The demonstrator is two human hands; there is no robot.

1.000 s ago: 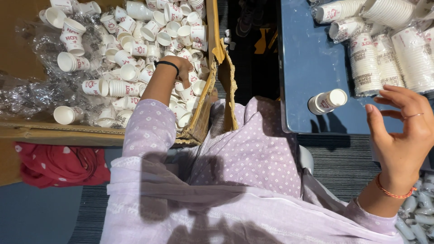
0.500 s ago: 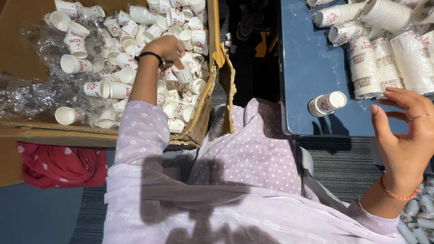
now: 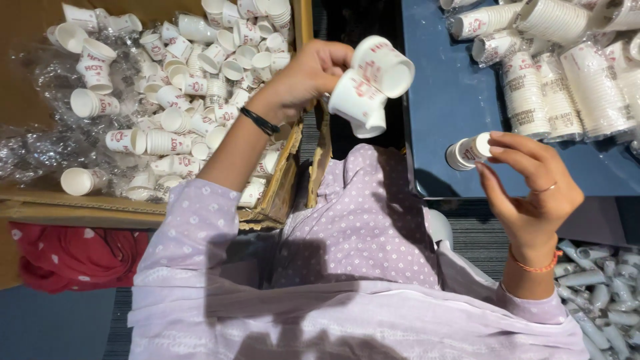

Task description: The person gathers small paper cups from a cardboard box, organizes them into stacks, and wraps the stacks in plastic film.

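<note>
My left hand (image 3: 310,73) is raised above the edge of a cardboard box (image 3: 288,181) and grips a few white paper cups with red print (image 3: 370,83), mouths pointing right. The box holds several loose cups of the same kind (image 3: 180,100) among crumpled clear plastic. My right hand (image 3: 530,190) is at the near edge of a blue table (image 3: 433,80). Its thumb and fingertips pinch the end of a short stack of nested cups (image 3: 465,152) lying on its side there.
Long sleeves of stacked cups (image 3: 540,93) lie on the blue table at the top right. A red spotted cloth (image 3: 73,257) sits below the box. Several pale tube-shaped pieces (image 3: 600,293) are piled at the lower right. My lilac clothing fills the middle.
My left hand has come up out of the box with cups and moved right. My right hand has moved left and closed on the short stack.
</note>
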